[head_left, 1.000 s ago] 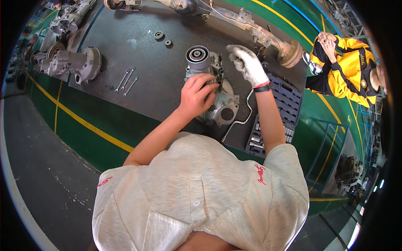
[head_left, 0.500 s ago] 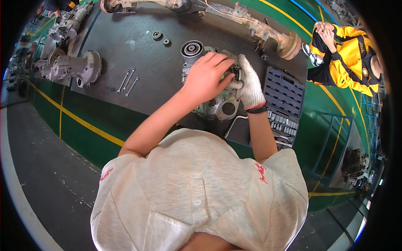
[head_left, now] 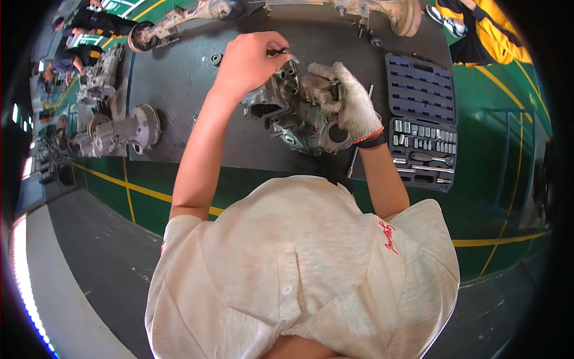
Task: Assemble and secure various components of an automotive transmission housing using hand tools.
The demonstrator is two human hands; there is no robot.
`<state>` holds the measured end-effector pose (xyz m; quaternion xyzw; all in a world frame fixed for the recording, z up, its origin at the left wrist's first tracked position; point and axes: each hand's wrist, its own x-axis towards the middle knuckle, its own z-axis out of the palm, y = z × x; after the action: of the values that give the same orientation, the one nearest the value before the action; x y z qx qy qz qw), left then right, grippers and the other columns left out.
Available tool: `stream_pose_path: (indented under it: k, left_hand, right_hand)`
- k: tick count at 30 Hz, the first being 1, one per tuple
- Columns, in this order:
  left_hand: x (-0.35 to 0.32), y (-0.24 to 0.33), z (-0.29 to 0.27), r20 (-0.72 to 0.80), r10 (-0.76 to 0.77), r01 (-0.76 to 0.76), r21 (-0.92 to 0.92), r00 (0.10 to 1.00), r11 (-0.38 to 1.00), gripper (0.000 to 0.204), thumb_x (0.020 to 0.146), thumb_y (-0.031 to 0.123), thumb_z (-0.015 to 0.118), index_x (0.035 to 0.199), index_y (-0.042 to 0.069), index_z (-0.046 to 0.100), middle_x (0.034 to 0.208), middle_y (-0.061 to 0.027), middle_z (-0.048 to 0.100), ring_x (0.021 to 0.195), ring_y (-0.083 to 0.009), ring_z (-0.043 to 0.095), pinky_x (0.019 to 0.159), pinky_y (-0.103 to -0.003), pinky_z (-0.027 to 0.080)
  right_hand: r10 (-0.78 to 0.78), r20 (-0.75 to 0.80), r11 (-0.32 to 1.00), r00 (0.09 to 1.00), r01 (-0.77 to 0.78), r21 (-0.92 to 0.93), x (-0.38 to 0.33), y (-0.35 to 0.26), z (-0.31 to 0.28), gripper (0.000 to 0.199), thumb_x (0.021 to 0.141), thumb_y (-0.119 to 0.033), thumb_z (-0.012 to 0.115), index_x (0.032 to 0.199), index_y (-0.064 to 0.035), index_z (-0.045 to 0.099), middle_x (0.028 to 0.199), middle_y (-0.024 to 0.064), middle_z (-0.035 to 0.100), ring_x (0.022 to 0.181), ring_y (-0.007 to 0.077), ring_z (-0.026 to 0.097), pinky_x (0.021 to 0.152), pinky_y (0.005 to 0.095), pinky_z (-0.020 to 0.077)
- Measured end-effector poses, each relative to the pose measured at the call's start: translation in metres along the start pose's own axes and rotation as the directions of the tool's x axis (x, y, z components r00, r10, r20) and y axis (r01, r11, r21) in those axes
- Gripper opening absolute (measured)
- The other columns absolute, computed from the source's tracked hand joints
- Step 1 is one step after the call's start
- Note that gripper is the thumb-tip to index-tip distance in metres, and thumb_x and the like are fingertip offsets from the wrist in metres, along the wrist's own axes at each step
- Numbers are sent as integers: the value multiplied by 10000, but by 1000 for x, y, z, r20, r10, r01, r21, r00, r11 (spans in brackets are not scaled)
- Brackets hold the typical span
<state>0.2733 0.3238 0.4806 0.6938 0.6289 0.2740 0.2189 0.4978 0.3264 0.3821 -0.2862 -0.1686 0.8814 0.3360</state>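
A grey metal gearbox housing [head_left: 280,122] stands on the dark workbench in front of me, with an open port on its left side and a round flange opening near its right end. My bare left hand [head_left: 254,63] is over the housing's far left part, fingers closed in a pinch. Something small and dark shows at its fingertips, too small to name. My right hand [head_left: 354,105], in a dirty white knit glove, is beside the housing's right side. Its thumb and fingers are curled toward each other around a small metallic piece that I cannot make out.
An open blue socket set case [head_left: 422,90] lies at the right, with a long-handled wrench [head_left: 354,160] between it and the housing. A rusty axle [head_left: 353,7] crosses the bench's far side. Another gearbox [head_left: 122,133] stands at left. People stand beyond the bench.
My left hand has moved left and away from my right hand, uncovering the housing's middle. The large ring at the housing's far left is now out of sight. The whole view has shifted.
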Motion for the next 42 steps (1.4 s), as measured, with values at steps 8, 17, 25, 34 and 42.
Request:
stream_pose_path:
  k: [8, 17, 25, 34, 42]
  left_hand:
    - [28, -21, 29, 258, -99, -62, 550, 961, 833, 217, 772, 191, 794, 960, 97, 741, 945, -92, 755, 933, -312, 702, 822, -429, 549]
    - [37, -23, 38, 266, -240, 34, 603, 933, 797, 212, 744, 252, 818, 914, 135, 767, 933, -117, 749, 935, -338, 708, 823, -441, 560]
    - [47, -16, 49, 351, -289, -17, 661, 891, 750, 253, 723, 330, 839, 804, 98, 779, 873, -137, 748, 895, -348, 715, 776, -461, 571]
    - [27, -49, 53, 435, 85, -406, 731, 897, 548, 179, 900, 252, 670, 844, 129, 787, 849, -118, 706, 879, -353, 676, 757, -491, 543]
    - [-50, 37, 75, 163, 244, -288, 365, 956, 885, 262, 896, 240, 712, 1087, 60, 713, 1000, -115, 670, 950, -316, 649, 788, -422, 552]
  right_hand:
    - [42, -108, 990, 993, -26, 140, -12, 15, -42, 458, 1056, -394, 490, 1274, -16, 632, 1100, 131, 708, 685, 101, 573, 423, 152, 325]
    - [31, -102, 978, 994, -9, 209, -16, 6, -61, 467, 1070, -395, 466, 1271, -4, 624, 1133, 114, 728, 651, 84, 566, 417, 161, 316]
    - [8, -148, 973, 989, 26, 228, -18, 9, -55, 485, 1080, -385, 471, 1294, 35, 588, 948, 83, 675, 598, 69, 534, 390, 147, 333]
    - [-13, -159, 976, 987, 47, 214, -24, 16, -59, 462, 1075, -371, 482, 1282, 25, 598, 970, 74, 684, 612, 71, 542, 394, 139, 343]
    - [-24, -112, 941, 993, 60, 334, -22, 42, -66, 473, 1086, -391, 420, 1256, 7, 611, 1079, 106, 696, 731, 141, 613, 547, 230, 473]
